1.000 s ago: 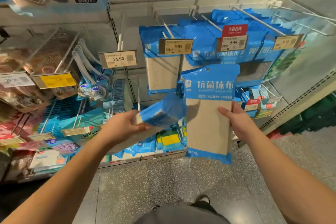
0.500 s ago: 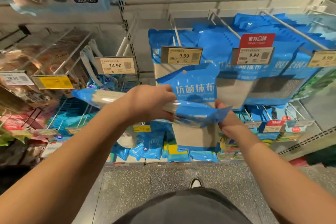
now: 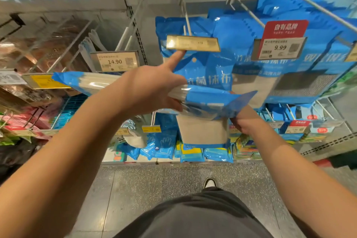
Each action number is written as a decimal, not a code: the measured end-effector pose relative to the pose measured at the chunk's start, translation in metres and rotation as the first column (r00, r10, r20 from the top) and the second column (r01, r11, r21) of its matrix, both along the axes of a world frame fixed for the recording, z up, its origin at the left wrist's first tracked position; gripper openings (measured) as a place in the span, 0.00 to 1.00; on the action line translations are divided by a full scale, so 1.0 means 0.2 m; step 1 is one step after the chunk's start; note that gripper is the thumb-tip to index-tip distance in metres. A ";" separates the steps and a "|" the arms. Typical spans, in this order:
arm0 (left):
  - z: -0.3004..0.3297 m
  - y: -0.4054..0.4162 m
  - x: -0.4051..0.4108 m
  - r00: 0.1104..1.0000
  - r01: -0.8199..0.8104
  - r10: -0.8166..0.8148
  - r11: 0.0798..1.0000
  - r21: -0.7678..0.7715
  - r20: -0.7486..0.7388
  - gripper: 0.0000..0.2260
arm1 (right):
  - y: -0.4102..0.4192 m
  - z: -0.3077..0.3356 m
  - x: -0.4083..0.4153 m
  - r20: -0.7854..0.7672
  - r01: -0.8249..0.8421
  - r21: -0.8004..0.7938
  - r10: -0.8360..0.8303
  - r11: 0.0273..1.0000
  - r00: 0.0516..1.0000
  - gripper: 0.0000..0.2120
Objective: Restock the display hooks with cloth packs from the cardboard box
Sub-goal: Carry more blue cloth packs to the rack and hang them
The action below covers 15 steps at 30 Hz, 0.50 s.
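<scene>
Hanging of a cloth pack on the display hook

The left hand point(image 3: 146, 91) grips a stack of packs point(image 3: 92, 83), its index finger lifting the price tag point(image 3: 193, 43). The right hand point(image 3: 245, 121) holds one cloth pack point(image 3: 202, 129) from below, in front of the hook point(image 3: 186, 17). I think the hole should meet the hook tip squarely. The pack is blue with a beige cloth window.

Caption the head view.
Left hand holding cloth packs lifts a price tag; right hand raises another pack.
</scene>
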<state>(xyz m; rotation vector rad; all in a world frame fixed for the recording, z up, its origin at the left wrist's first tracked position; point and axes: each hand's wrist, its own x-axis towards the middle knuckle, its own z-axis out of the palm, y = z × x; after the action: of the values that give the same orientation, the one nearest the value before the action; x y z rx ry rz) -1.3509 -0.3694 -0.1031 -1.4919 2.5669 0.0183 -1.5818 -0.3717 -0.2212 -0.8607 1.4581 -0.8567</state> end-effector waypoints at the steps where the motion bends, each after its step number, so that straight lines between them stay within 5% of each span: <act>1: 0.02 -0.01 0.01 1.000 -0.004 0.004 1.000 -0.008 -0.003 0.18 | 0.00 0.01 0.01 -0.025 0.007 0.017 -0.007 1.000 1.000 0.16; 6: 0.06 -0.04 0.03 1.000 -0.016 0.016 1.000 -0.005 -0.017 0.16 | 0.00 0.06 0.05 -0.143 -0.073 -0.018 0.069 0.997 0.987 0.19; 15: 0.09 -0.06 0.07 1.000 -0.016 0.016 1.000 -0.001 -0.018 0.17 | -0.02 0.10 0.07 0.022 -0.060 -0.076 0.062 0.995 0.998 0.19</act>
<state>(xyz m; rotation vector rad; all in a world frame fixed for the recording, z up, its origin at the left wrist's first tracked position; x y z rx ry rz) -1.3371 -0.3810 -0.0849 -1.5201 2.5689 0.0321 -1.5672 -0.3750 -0.2009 -0.9435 1.3792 -0.8781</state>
